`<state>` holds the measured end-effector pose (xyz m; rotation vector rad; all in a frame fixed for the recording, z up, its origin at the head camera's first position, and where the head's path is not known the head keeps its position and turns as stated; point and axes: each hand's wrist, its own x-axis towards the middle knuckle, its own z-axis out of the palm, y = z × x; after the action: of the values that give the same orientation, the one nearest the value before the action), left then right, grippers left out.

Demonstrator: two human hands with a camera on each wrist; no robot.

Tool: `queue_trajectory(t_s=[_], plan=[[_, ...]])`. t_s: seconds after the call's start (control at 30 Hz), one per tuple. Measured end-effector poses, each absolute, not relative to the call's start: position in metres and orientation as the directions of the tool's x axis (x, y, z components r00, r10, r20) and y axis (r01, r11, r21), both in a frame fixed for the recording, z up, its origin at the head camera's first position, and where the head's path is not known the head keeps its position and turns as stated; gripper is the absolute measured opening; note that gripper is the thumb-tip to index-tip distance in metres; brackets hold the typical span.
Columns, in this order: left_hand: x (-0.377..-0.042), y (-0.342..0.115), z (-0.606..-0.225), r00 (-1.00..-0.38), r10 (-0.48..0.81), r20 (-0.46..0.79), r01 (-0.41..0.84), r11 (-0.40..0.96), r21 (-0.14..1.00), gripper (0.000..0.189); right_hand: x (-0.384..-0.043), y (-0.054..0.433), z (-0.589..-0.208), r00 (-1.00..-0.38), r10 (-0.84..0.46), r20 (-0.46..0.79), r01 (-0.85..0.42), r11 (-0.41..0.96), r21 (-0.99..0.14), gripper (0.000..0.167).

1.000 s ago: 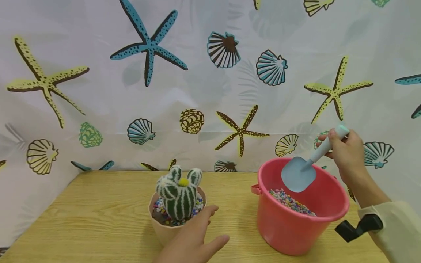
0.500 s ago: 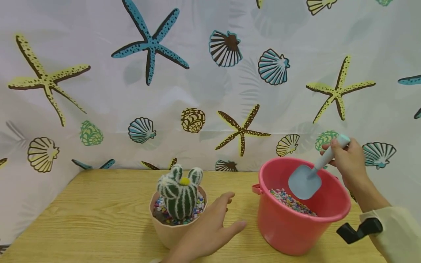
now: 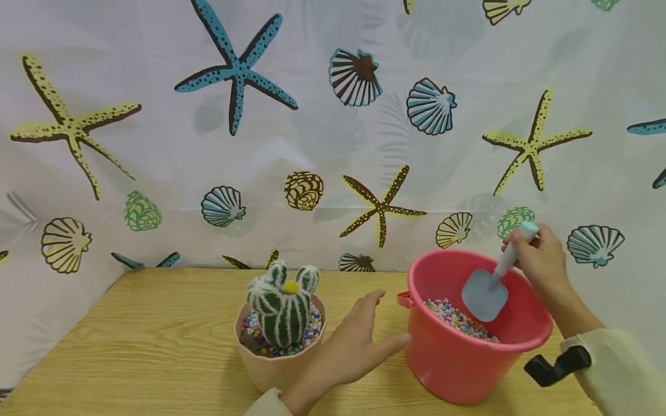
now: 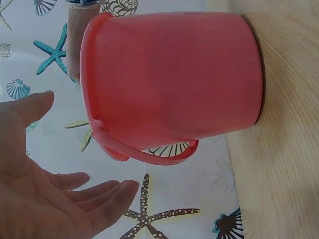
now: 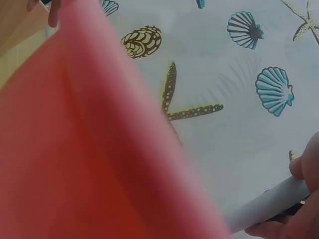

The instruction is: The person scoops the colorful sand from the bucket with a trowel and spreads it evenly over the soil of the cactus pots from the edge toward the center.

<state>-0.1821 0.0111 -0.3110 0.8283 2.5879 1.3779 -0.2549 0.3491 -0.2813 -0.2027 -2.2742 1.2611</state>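
Note:
My right hand (image 3: 543, 260) grips the handle of a light blue scoop (image 3: 485, 296), its blade tilted down inside a red bucket (image 3: 468, 370). Below the blade, small multicoloured pebbles (image 3: 458, 318) cover the bucket's bottom. In the right wrist view the bucket's rim is close and blurred, and only the scoop's handle (image 5: 271, 201) shows. My left hand (image 3: 354, 346) is held out, fingers extended and thumb apart, between the bucket and a potted cactus; it holds nothing. The left wrist view has this hand (image 4: 55, 199) beside the bucket's rim and its hanging handle (image 4: 149, 155).
A fuzzy green cactus (image 3: 285, 318) with a yellow flower stands in a peach pot (image 3: 265, 367) of coloured pebbles, left of the bucket. Both are on a wooden table (image 3: 135, 346). Behind hangs a white curtain (image 3: 333, 138) printed with starfish and shells.
The scoop has dropped lower into the bucket, right hand with it. My left hand has moved right, away from the cactus pot and towards the bucket.

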Motion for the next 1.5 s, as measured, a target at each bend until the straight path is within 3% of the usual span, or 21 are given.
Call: queue_trajectory(t_s=[0.3, 0.9, 1.17, 1.5], plan=[[-0.195, 0.027, -0.316, -0.865, 0.475, 0.16, 0.404, 0.471, 0.785, 0.087, -0.231, 0.32, -0.261, -0.869, 0.338, 0.361, -0.091, 0.609, -0.788, 0.042], [-0.205, 0.054, -0.325, -0.851, 0.483, 0.205, 0.449, 0.47, 0.76, 0.089, -0.227, 0.319, -0.28, -0.905, 0.298, 0.304, -0.037, 0.656, -0.754, 0.046], [-0.208, 0.06, -0.327, -0.852, 0.483, 0.201, 0.444, 0.463, 0.767, 0.097, -0.222, 0.314, -0.284, -0.863, 0.386, 0.326, 0.099, 0.762, -0.64, 0.044], [-0.208, 0.069, -0.324, -0.85, 0.483, 0.212, 0.448, 0.448, 0.774, 0.107, -0.221, 0.309, -0.284, -0.845, 0.375, 0.381, 0.087, 0.8, -0.594, 0.037]])
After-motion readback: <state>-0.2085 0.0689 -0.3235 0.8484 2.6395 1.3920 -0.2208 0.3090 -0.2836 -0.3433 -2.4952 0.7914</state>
